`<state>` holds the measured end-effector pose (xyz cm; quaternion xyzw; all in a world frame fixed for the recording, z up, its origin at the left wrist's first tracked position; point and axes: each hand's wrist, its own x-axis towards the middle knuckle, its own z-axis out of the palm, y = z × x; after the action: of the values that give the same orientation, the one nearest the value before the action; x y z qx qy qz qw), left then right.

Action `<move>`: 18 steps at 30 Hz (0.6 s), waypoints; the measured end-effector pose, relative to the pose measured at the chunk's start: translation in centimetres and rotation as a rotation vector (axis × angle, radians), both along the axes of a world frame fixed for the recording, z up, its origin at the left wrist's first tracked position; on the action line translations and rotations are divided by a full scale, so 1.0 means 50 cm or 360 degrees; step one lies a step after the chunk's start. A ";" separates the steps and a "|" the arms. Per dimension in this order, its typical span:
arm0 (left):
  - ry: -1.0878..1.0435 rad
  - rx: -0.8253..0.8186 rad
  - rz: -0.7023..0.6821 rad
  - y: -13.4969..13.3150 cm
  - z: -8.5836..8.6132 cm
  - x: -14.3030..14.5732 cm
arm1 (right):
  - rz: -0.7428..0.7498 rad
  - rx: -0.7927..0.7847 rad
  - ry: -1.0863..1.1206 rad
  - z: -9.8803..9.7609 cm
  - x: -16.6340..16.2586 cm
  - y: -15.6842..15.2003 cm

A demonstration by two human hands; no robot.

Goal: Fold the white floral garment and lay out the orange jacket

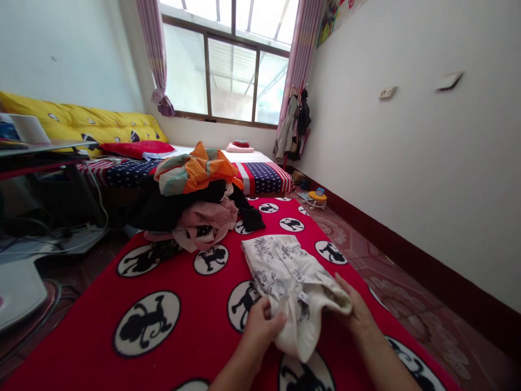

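Observation:
A white shirt (272, 266) with a grey floral print lies partly folded on a red blanket (183, 331) patterned with black monkeys in white circles. Its near end, with a small white label, is lifted and gapes toward me. My left hand (262, 321) pinches the shirt's near left edge between thumb and fingers. On the other side, my right hand (358, 309) grips the near right edge, some of its fingers hidden beneath the cloth. Beyond the shirt, to the left, is a heap of clothes (207, 214) in orange, black and pink.
Behind the heap stands a bed (264, 176) with a flag-patterned cover and a folded pink stack (240, 147). A desk (44, 146) with cables is at left. A small yellow stool (317, 196) stands on the tiled floor, near the right wall (427, 179).

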<state>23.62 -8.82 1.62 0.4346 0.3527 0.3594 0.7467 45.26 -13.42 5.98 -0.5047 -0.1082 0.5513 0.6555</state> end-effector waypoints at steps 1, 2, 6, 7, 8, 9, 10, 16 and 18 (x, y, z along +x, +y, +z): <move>-0.0091 -0.0070 0.0014 -0.018 -0.001 0.022 | -0.0186 0.0013 0.0099 -0.001 0.008 -0.017; -0.0167 -0.0128 0.0042 -0.035 -0.002 0.044 | -0.0386 0.0023 0.0176 -0.003 0.013 -0.036; -0.0392 -0.0343 0.0261 -0.081 -0.003 0.123 | -0.0847 0.0008 0.0278 -0.027 0.000 -0.123; -0.0431 -0.0390 0.0309 -0.088 -0.003 0.138 | -0.0823 0.0010 0.0241 -0.032 -0.012 -0.139; -0.0450 -0.0425 0.0338 -0.093 -0.002 0.149 | -0.0764 0.0023 0.0180 -0.035 -0.027 -0.152; -0.0448 -0.0442 0.0347 -0.098 -0.001 0.156 | -0.0696 0.0039 0.0097 -0.036 -0.042 -0.160; -0.0424 -0.0433 0.0341 -0.101 0.002 0.159 | -0.0628 0.0046 0.0005 -0.035 -0.055 -0.165; -0.0090 0.0043 0.0192 -0.066 0.014 0.069 | -0.0317 -0.0321 -0.0777 -0.030 -0.024 -0.154; 0.0017 0.0169 0.0201 -0.041 0.007 0.016 | -0.0565 -0.0412 -0.1278 -0.040 0.018 -0.145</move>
<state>24.42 -10.88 1.97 0.4525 0.3638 0.4215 0.6965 46.17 -20.66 3.96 -0.7669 -0.1957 0.2002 0.5774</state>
